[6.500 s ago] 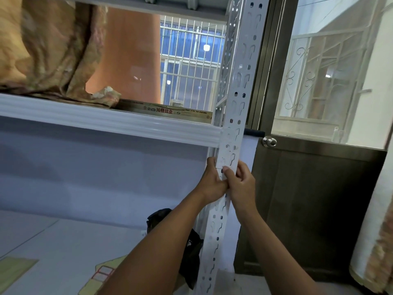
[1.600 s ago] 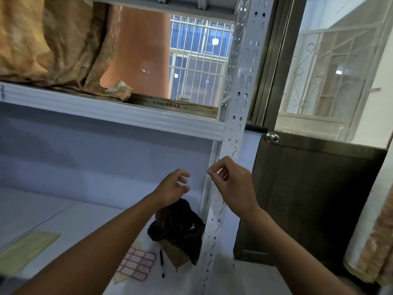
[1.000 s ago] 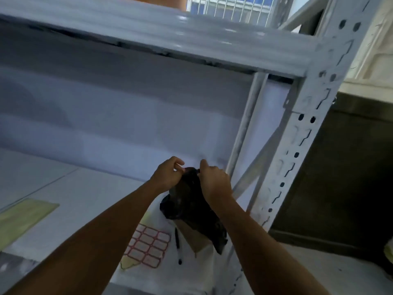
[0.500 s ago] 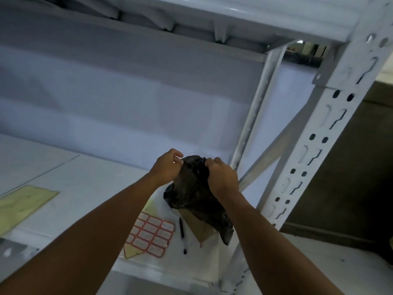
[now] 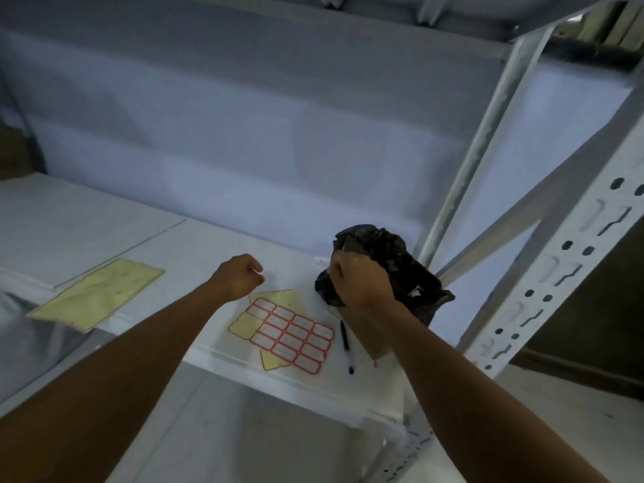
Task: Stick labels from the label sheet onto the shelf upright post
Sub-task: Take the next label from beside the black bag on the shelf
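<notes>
A label sheet with red-bordered labels on yellow backing lies on the white shelf board. The perforated white upright post runs up the right side. My right hand grips the rim of a crumpled black plastic bag standing just right of the sheet. My left hand hovers above the sheet's far edge with its fingers curled; whether it pinches anything is too small to tell.
A black pen lies right of the label sheet, beside a brown cardboard piece under the bag. A bare yellow backing sheet lies at the left. Diagonal braces cross behind the bag.
My left hand has let go of the black bag and moved left over the label sheet. My right hand still grips the bag. My view has tilted further down.
</notes>
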